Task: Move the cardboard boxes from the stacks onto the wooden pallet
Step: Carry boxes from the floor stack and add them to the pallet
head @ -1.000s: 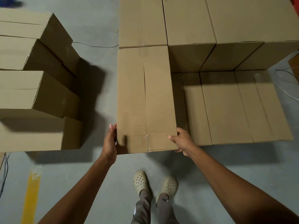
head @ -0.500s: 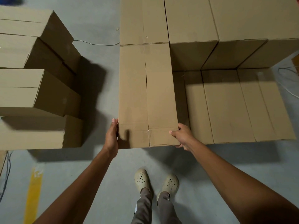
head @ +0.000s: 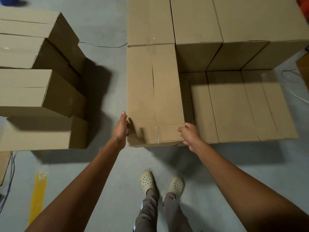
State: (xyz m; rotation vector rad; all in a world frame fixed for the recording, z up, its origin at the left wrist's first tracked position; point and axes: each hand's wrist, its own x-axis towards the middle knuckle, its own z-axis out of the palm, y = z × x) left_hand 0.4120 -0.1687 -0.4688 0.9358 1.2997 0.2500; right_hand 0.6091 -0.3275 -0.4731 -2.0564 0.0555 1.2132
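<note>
A long cardboard box (head: 155, 91) lies on the left side of the box pile, its far end against another box (head: 150, 20) at the same height. My left hand (head: 121, 129) is flat with straight fingers against the box's near left side. At the near right corner my right hand (head: 190, 134) touches the box with loose fingers. To the right, a lower layer of boxes (head: 234, 106) shows its tops, with a taller row (head: 234, 19) behind. The wooden pallet is hidden under the pile. More boxes stand stacked (head: 33, 91) at the left.
Grey concrete floor lies between the left stacks and the pile. A thin cable (head: 100, 45) runs across it at the back, and more cables lie at the right (head: 294, 96). A yellow floor stripe (head: 38, 195) marks the near left. My feet in pale clogs (head: 147, 180) stand just before the box.
The box slid away from me and settled on the pile. Both hands loosened: the left went flat against the side, the right eased off the corner.
</note>
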